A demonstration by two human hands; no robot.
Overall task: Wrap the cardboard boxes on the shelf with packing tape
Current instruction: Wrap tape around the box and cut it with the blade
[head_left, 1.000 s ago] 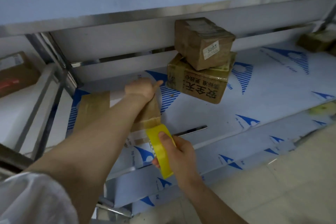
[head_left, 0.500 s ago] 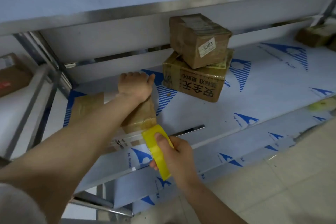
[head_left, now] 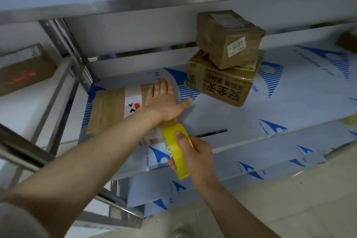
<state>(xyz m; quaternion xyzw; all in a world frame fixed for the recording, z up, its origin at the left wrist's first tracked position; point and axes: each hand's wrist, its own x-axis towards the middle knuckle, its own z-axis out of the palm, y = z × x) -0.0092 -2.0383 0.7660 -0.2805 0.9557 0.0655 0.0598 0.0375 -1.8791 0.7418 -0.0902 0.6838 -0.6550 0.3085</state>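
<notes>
Box (head_left: 108,110), flat and brown, lies at the left end of the shelf (head_left: 270,106), close to the front edge. Our left forearm and the roll (head_left: 178,164) hide its near right corner, so we cannot tell where the tape meets the cardboard. The print on its front face is too blurred to read. At the far right another box (head_left: 347,40) is cut off by the frame.

Our left grip (head_left: 164,100) lies flat on the box top, fingers straight and thumb spread to the right. Our right grip (head_left: 195,154) holds the yellow roll at the shelf's front edge, thumb on the outer face and fingers curled behind.

To the right of the box the shelf is bare up to a stack: a small carton (head_left: 228,38) sits askew on a wider one (head_left: 222,85). An upright post (head_left: 63,44) stands just beside the box on the left.

The box top shows glossy brown bands on either side of a white label (head_left: 133,102) with a red mark.
</notes>
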